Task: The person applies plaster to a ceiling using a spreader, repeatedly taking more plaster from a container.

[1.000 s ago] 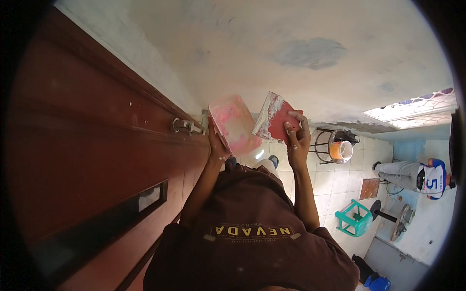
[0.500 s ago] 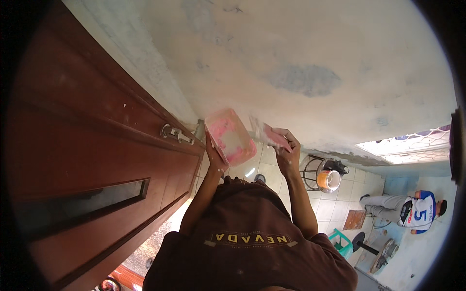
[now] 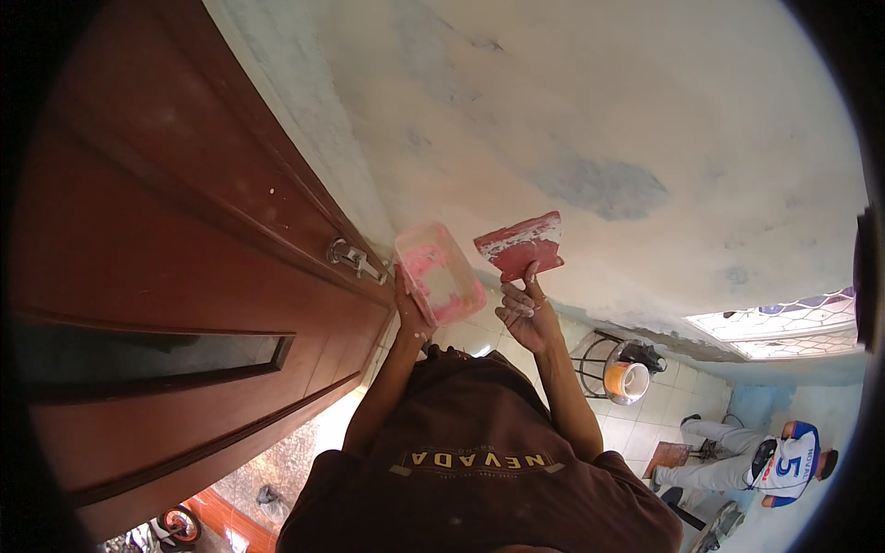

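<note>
The tub is gripped at its left side by the left hand, partly hidden behind it. To the right, the scraper is held by the right hand, thumb in front; whether the wall is touched cannot be told. The stool is partly covered by the bucket; the motorbike, left, is cut off.

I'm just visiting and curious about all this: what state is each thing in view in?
Tub: lidless, smeared pink inside
Left hand: holding the tub
Scraper: streaked with white paste
Right hand: holding the scraper
Wall: blotched with grey patches
Door: apparently open
Bucket: open-topped, contents unclear
Window: bright, covered with mesh
</note>
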### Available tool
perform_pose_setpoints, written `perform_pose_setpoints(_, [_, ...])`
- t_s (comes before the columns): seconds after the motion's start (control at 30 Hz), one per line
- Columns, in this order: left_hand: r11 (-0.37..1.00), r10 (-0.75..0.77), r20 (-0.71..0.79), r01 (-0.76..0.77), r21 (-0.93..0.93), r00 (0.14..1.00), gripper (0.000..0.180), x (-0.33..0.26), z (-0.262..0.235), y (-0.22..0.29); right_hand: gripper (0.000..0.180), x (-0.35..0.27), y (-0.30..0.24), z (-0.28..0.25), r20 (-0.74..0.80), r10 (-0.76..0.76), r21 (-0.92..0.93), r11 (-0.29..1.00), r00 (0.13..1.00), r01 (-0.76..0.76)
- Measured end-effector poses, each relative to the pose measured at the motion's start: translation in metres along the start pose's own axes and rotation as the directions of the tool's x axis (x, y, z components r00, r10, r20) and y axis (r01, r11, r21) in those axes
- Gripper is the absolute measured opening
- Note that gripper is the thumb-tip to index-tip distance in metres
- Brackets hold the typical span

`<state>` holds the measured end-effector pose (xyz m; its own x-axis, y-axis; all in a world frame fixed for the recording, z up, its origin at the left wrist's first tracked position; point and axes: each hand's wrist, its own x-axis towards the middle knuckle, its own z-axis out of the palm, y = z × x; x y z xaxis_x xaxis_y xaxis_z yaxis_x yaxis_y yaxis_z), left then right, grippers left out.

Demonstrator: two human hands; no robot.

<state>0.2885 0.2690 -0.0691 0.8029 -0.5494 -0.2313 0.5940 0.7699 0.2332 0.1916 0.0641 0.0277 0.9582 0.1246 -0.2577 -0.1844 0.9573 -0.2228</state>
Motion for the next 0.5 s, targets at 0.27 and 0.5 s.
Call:
perform_pose_setpoints(0.27, [0.997,-0.071,0.076,0.070,0.009,0.995,0.081,0.009,0.019,0.026,0.037,0.019,0.017,0.024,-0.065,-0.456,-0.714,0.643,0.888,0.278])
perform_pose_setpoints(0.5, [0.991,-0.125,0.118,0.130,-0.035,0.985,0.082,0.013,0.030,0.047,0.032,0.041,0.000,0.084,0.160,-0.541,-0.595,0.615,0.826,0.518])
